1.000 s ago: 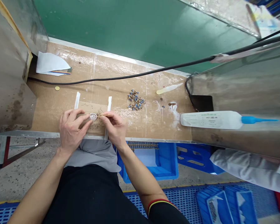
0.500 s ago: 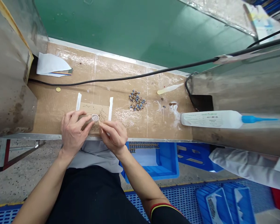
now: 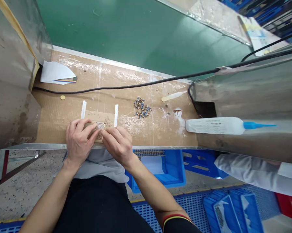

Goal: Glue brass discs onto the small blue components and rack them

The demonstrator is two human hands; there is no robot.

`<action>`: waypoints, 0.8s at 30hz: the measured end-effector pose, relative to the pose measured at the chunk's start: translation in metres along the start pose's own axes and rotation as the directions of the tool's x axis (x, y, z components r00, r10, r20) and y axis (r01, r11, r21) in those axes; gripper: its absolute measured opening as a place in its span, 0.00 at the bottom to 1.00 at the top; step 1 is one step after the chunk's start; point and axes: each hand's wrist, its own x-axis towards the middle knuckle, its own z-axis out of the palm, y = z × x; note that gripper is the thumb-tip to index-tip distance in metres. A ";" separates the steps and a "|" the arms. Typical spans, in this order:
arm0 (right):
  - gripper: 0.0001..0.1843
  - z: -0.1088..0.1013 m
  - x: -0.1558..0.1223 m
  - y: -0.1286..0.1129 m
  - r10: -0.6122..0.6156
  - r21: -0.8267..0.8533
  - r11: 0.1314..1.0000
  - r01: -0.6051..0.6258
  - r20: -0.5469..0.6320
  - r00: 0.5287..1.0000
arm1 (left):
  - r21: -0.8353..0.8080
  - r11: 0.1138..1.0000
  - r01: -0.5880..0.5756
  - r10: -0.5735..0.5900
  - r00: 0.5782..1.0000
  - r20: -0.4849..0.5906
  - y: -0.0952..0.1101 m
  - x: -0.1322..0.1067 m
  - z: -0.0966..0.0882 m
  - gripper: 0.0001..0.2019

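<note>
My left hand (image 3: 78, 139) pinches a small round clear plastic piece (image 3: 100, 125) between thumb and forefinger, just above a cardboard pad. Right beside it, my right hand (image 3: 119, 144) is closed in a pinch, its fingertips at the edge of the clear piece. Whatever sits between those right fingertips is too small to make out. Under both hands lies the cardboard pad (image 3: 94, 115), strewn with many tiny dark bits (image 3: 108, 121). White tape strips (image 3: 84, 109) run along its two sides.
Small blue-and-brass parts (image 3: 142, 107) lie heaped right of the pad. A white glue bottle (image 3: 215, 125) with a blue nozzle lies farther right, near a pale flat stick (image 3: 173, 96). A black cable (image 3: 126, 86) crosses the bench. Below the edge stands a blue bin (image 3: 173, 168).
The view has shifted slightly. My right fingertips have come closer in against the clear piece, which my left hand still holds.
</note>
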 end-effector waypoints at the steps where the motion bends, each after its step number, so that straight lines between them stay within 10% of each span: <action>1: 0.10 -0.001 0.002 0.000 -0.012 -0.018 1.000 0.012 0.015 1.000 | 0.001 1.000 -0.001 0.001 1.000 -0.001 0.000 0.000 0.000 0.07; 24: 0.08 -0.021 0.021 0.033 -0.304 -0.006 0.950 0.313 0.216 0.928 | -0.004 0.999 0.045 -0.045 0.998 0.046 0.001 -0.002 -0.002 0.06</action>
